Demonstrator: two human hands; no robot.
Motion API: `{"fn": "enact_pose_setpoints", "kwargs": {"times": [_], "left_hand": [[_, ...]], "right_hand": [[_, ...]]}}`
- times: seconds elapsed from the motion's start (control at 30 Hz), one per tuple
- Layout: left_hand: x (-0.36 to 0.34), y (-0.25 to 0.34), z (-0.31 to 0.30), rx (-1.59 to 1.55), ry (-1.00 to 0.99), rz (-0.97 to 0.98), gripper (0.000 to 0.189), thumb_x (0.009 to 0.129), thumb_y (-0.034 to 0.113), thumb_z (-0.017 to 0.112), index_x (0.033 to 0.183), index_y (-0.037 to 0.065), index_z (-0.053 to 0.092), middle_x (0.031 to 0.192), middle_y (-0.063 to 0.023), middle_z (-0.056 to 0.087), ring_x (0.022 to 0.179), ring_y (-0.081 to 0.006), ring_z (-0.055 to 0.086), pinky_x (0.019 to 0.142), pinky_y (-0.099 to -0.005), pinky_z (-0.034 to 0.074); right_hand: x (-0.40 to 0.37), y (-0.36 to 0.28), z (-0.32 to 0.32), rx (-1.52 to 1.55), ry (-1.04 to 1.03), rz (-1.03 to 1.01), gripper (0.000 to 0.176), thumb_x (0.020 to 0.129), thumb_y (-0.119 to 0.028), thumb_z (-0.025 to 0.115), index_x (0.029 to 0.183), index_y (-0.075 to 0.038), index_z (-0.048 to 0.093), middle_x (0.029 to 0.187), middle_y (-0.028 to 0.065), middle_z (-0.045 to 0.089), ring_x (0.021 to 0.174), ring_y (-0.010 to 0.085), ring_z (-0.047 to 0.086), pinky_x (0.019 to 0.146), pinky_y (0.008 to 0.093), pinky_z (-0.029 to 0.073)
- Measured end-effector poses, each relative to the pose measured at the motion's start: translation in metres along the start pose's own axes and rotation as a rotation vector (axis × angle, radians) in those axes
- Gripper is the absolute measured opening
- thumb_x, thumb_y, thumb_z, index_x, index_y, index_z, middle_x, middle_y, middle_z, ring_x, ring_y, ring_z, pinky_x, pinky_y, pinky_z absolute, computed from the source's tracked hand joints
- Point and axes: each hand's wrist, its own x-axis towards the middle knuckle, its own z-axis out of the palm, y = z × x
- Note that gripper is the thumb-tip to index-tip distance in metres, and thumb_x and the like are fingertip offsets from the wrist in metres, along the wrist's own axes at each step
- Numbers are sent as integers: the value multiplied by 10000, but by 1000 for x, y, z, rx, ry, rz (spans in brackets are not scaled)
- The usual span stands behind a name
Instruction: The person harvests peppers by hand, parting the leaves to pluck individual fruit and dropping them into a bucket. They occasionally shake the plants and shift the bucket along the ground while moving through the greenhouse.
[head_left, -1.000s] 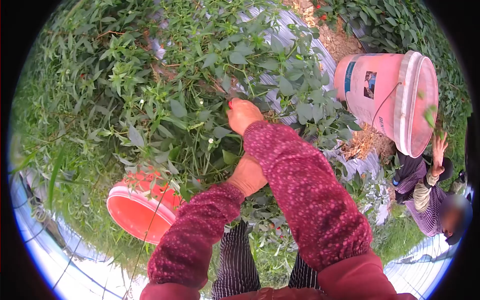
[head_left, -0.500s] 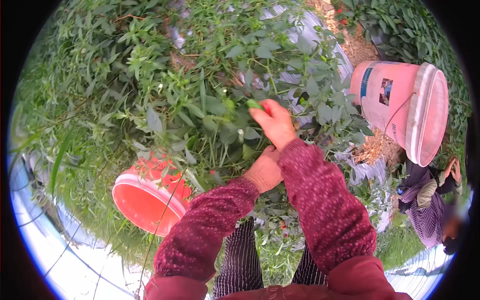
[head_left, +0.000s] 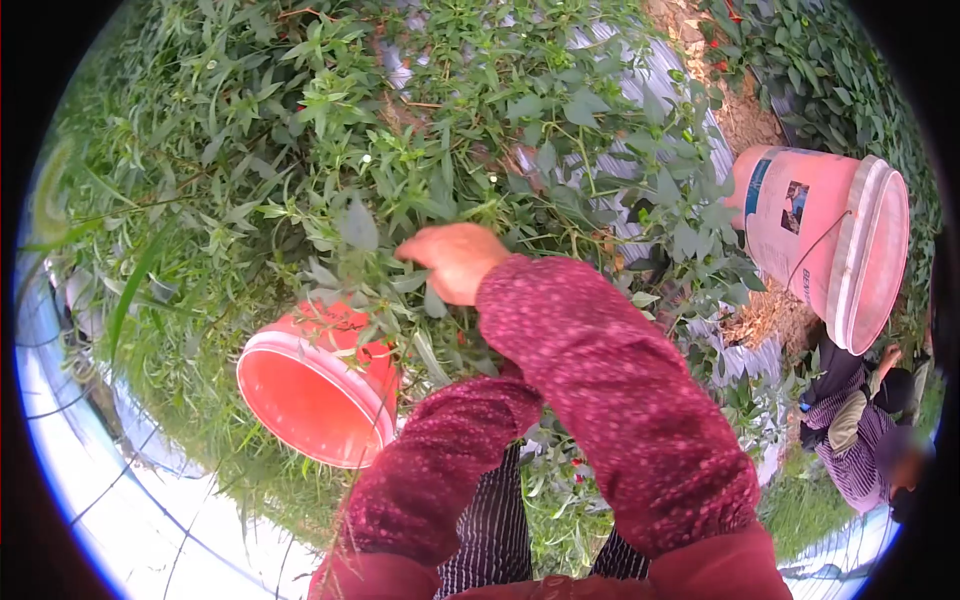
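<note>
**My right hand over the leaves, my left hidden beneath my arm**

My right hand [head_left: 455,262] is above the leafy plants [head_left: 400,150], its fingers bent and pointing left. It is slightly blurred, and I cannot tell whether anything is in its grasp. My left hand lies out of sight behind my right sleeve [head_left: 600,370], so I cannot tell whether it is wide, narrow or holding something. My left sleeve [head_left: 440,470] runs up to where the two forearms cross.

The plants spread on the far side of my hands and around them, with small white flowers among the leaves. Near and to the left is a red bucket [head_left: 310,400], its mouth turned to the near left, leaves hanging over its far side. Well to the right is a pink bucket [head_left: 800,225] with a thin wire handle, beside some dry straw [head_left: 765,315]. Silvery sheeting [head_left: 655,90] shows between the plants. Beyond the pink bucket, at the right edge, another person [head_left: 850,455] wears a striped top.
</note>
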Motion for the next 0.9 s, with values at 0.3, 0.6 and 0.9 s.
{"fn": "enact_pose_setpoints", "kwargs": {"times": [0.3, 0.6, 0.9], "left_hand": [[12, 44, -32, 398, 211, 199, 270, 822, 231, 491, 989, 29, 555, 1084, -151, 536, 985, -258, 521, 836, -389, 405], [13, 69, -56, 394, 144, 209, 340, 775, 270, 543, 1001, 17, 539, 1106, -160, 511, 1001, -267, 519, 853, -395, 368], [15, 74, -65, 411, -149, 78, 465, 771, 315, 581, 1112, 8, 511, 1229, -182, 451, 1072, -280, 482, 904, -394, 337]], "right_hand": [[-25, -33, 1, -183, -155, -129, 343, 666, -52, 597, 1008, -58, 608, 920, 112, 599, 889, 298, 599, 723, 412, 501], [-70, -52, 29, -172, 197, -1, 248, 725, -102, 571, 972, -86, 563, 767, 86, 575, 736, 291, 610, 615, 397, 497], [-39, -49, 36, -73, -215, 107, 311, 775, -145, 532, 1076, -74, 561, 802, 118, 643, 830, 314, 625, 708, 455, 488]]}}
